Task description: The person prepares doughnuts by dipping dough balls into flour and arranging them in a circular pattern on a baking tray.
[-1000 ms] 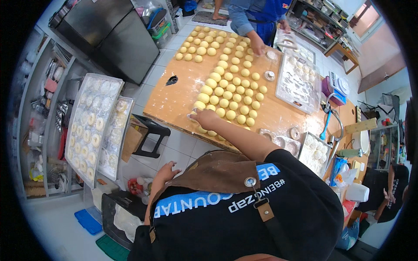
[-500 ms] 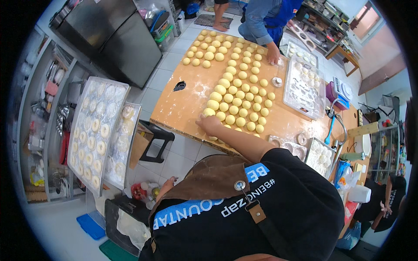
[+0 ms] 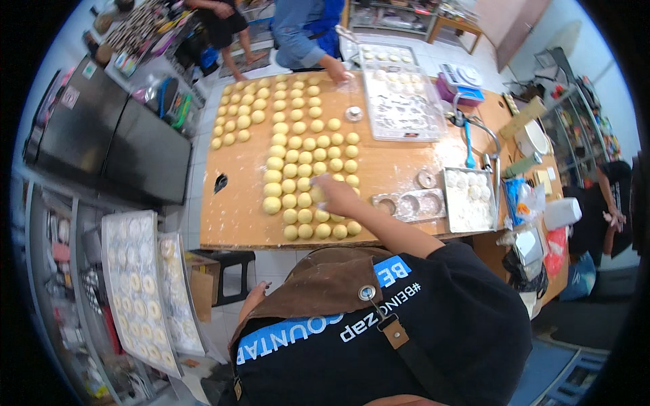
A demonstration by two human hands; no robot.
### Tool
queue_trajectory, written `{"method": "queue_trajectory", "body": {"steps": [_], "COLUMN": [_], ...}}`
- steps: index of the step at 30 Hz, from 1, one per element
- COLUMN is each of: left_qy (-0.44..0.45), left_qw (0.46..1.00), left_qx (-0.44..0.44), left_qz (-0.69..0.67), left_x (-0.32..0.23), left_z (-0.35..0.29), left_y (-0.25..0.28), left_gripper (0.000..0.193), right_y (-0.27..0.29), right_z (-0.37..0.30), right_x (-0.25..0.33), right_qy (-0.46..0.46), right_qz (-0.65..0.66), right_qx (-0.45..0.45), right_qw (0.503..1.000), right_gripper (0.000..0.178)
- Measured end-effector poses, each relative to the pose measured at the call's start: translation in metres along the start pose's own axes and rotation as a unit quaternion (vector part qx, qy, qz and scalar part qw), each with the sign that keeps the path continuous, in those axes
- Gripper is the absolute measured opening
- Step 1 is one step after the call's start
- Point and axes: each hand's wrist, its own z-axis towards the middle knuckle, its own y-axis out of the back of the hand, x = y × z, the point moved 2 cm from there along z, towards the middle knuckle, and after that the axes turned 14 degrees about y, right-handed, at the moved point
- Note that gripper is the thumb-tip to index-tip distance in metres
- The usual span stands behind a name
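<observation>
Head view: your right hand (image 3: pixel 336 196) reaches over the wooden table (image 3: pixel 240 216), thumb and fingers curved round a yellow dough ball (image 3: pixel 317 194) near the table's front edge. That rounded, light hold probably suits soft dough, which could dent under a hard pinch; you cannot tell from here whether the ball rests or is lifted. Around it, the other dough balls (image 3: pixel 272 189) stand in close rows, the larger ones mostly along one column, perhaps to keep sizes apart. Flour smears on the wood likely stop them sticking. To your right, a floured mould (image 3: pixel 409 204) with round hollows lies beside a metal tray (image 3: pixel 472 229) of white rounds, both within easy reach.

Your right forearm slants forward and leftward from the sleeve, the hand low over the rows. Your left hand (image 3: pixel 256 296) hangs below the table edge, partly hidden by the brown apron (image 3: pixel 325 281); its grip cannot be told. Across the table, a co-worker's hand (image 3: pixel 334 69) rests beyond the far rows.
</observation>
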Motion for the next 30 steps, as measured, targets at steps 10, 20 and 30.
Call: {"method": "queue_trajectory", "body": {"steps": [10, 20, 30], "left_qy": [-0.042, -0.048, -0.058], "left_qw": [0.987, 0.979, 0.989], "left_qx": [0.063, 0.031, 0.081], "left_qz": [0.145, 0.195, 0.110], "left_x": [-0.145, -0.315, -0.287], "left_z": [0.015, -0.046, -0.014], "left_y": [0.010, -0.022, -0.105], "left_gripper": [0.051, 0.053, 0.048], "right_y": [0.141, 0.155, 0.165], "right_z": [-0.244, -0.361, -0.369], "right_x": [-0.140, -0.202, -0.202], "right_qy": [-0.410, -0.404, -0.488], "right_qz": [-0.144, -0.103, -0.066], "right_qx": [-0.260, -0.148, 0.050], "right_qw": [0.862, 0.897, 0.869], "right_gripper": [0.060, 0.065, 0.073]}}
